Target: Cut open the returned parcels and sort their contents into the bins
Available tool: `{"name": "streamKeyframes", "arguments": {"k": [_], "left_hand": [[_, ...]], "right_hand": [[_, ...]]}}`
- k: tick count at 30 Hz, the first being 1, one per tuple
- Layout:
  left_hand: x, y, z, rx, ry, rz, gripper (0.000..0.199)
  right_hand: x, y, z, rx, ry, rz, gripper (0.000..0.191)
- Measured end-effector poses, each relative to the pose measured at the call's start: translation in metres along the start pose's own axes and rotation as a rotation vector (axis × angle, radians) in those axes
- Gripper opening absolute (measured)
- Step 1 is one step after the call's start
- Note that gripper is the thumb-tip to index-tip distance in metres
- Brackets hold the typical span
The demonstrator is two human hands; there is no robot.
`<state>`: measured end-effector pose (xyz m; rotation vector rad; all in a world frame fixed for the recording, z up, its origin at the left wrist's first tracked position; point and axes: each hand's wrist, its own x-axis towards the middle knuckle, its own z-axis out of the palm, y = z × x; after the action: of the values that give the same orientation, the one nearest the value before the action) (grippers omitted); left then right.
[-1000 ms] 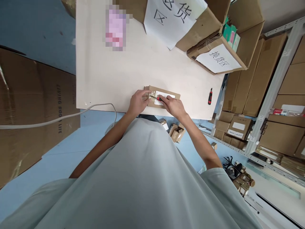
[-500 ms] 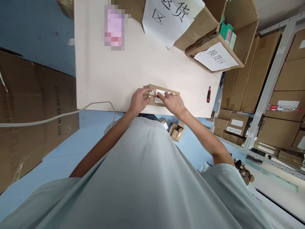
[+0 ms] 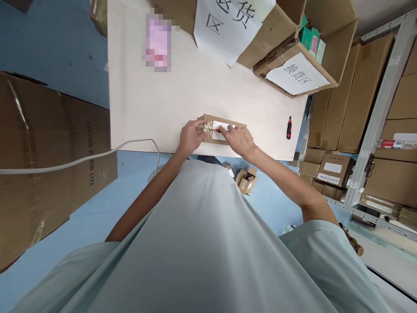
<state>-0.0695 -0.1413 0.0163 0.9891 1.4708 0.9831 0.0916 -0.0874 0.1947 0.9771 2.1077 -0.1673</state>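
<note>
A small cardboard box with a white label and clear tape lies near the table's front edge. Gripping its left end is my left hand, thumb and fingers around the end. My right hand is closed over the box, holding a small red utility knife mostly hidden by the fingers. The knife's thin blade points left, over the tape. A second utility knife, black and red, rests on the table to the right.
Open cartons with paper signs, a return carton and another carton, stand at the table's back right. A pixelated pink item lies at back left. A white cable crosses the left front edge. Shelves with boxes stand right.
My right hand has drawn the knife slightly to the right across the box, showing more of its blade. My left hand keeps its hold. The camera view has shifted a little.
</note>
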Motion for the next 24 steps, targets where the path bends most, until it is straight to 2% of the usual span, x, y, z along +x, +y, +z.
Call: {"name": "streamKeyframes", "arguments": {"k": [4, 7, 12, 16, 20, 24], "left_hand": [[0.000, 0.000, -0.001, 0.007, 0.019, -0.014, 0.048], [-0.002, 0.001, -0.001, 0.018, 0.032, -0.033, 0.048], [-0.005, 0.005, 0.004, 0.045, 0.094, -0.068, 0.045], [-0.008, 0.008, 0.010, 0.063, 0.151, -0.076, 0.045], [-0.010, 0.013, 0.014, 0.099, 0.200, -0.101, 0.046], [-0.013, 0.018, 0.020, 0.140, 0.261, -0.111, 0.045]], "right_hand": [[-0.001, 0.010, 0.011, 0.025, 0.016, -0.005, 0.052], [-0.008, 0.029, 0.027, 0.027, -0.012, 0.023, 0.051], [-0.038, 0.078, 0.072, 0.058, -0.018, 0.056, 0.057], [-0.056, 0.111, 0.111, 0.124, -0.008, 0.122, 0.050], [-0.056, 0.130, 0.136, 0.185, 0.040, 0.074, 0.051], [-0.041, 0.150, 0.161, 0.300, 0.113, 0.014, 0.048]]}}
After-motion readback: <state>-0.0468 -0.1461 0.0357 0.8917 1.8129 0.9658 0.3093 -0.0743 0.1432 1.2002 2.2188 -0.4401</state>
